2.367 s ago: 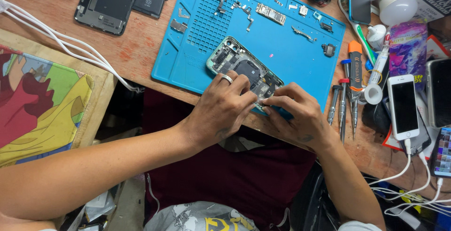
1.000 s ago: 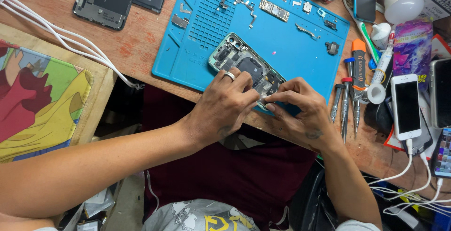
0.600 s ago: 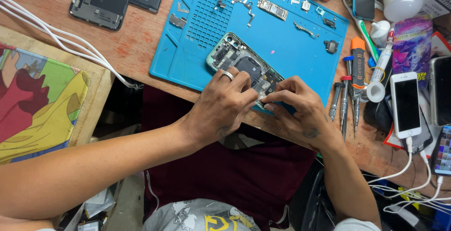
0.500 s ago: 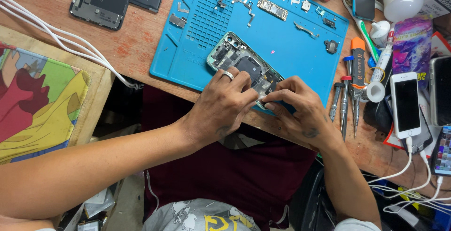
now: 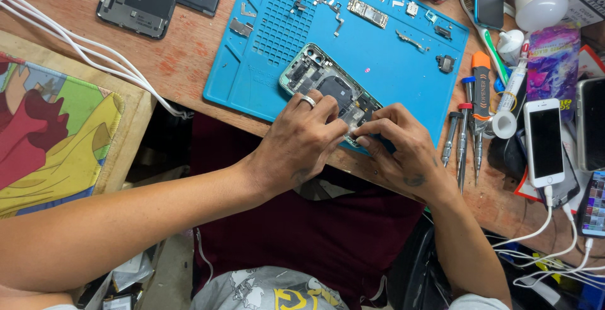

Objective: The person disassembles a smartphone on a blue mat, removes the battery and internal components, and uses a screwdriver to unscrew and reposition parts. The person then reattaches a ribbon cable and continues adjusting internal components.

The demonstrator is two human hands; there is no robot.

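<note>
Barely a shift since a moment ago: both hands stay bent over the opened green-framed phone (image 5: 329,89) on the blue silicone mat (image 5: 391,58) at the desk's (image 5: 183,51) front edge. Left hand (image 5: 301,141) and right hand (image 5: 398,149) pinch fingers at its lower end; what they hold, I cannot tell.

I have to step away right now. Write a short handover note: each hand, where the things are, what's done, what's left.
Left hand: ring on one finger, pressing down on the near end of the opened phone.
Right hand: fingertips pinched at the phone's near corner; whether they hold a tool or part is hidden.
Phone lies on the blue mat, back off, insides exposed.
Small removed parts sit at the mat's far edge; screwdrivers lie right of the mat.
Done: phone opened, parts out. Left: phone not closed.
</note>
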